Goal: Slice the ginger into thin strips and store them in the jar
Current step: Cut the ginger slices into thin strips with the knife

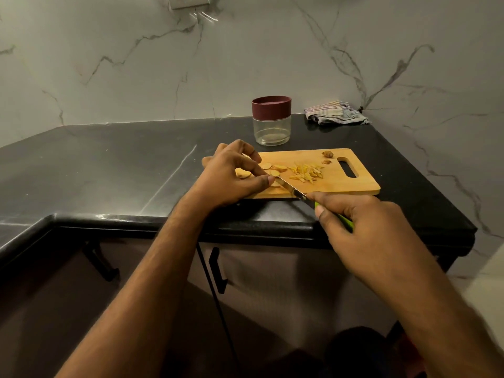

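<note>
Standing nearest the viewer, the right hand (362, 227) grips the green handle of a knife (293, 190), fingers curled round it, forefinger extended along the top. The blade runs up and left across the near edge of the wooden cutting board (354, 184), its tip reaching the ginger slices (272, 170) at the board's left part. The left hand (231, 177) rests over that left end, thumb and fingertips pinching a slice beside the blade tip; whether the edge is touching the ginger cannot be told. More round slices lie just beyond the fingers. A loose heap of cut ginger strips (306, 172) lies at the middle of the board, apart from the slices. Two small ginger offcuts (327, 157) sit near the board's slotted handle at the far right. The board lies on the dark bench (122, 165), close to its front edge. Behind the board stands the glass jar (271, 120), upright, its maroon lid on; no ginger is visible inside. Further right, in the corner against the marble wall (136, 64), lies a crumpled striped cloth (334, 112).
</note>
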